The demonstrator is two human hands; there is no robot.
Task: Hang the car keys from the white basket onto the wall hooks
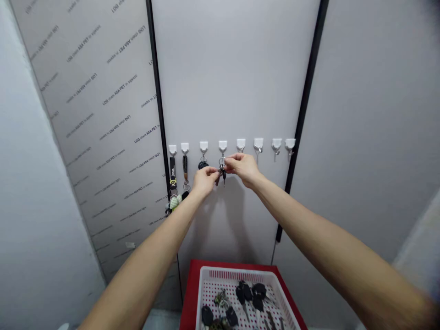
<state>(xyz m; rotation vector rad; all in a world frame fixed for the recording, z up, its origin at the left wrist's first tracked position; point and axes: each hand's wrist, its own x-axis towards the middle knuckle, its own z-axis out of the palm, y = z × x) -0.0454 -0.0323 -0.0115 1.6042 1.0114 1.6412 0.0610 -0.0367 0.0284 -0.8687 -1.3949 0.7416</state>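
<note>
Both my hands are raised to the wall at a white adhesive hook (222, 145), fourth from the left. A bunch of keys (224, 176) on a metal ring is right below it. My right hand (241, 167) pinches the ring side of the bunch, close under the hook. From the left, my left hand (205, 180) holds the keys lower down between thumb and fingertips. Whether the ring sits on the hook is too small to tell. Beside my left hand hangs a dark key set (203, 163) from the third hook, partly covered by my fingers.
A black strap keychain (173, 172) and a braided keychain (185, 167) hang at the left. Further hooks (276, 144) line the wall to the right. Below, a white plastic basket (240, 274) with several keys stands on a red surface (194, 275). Black strips (305, 91) edge the panel.
</note>
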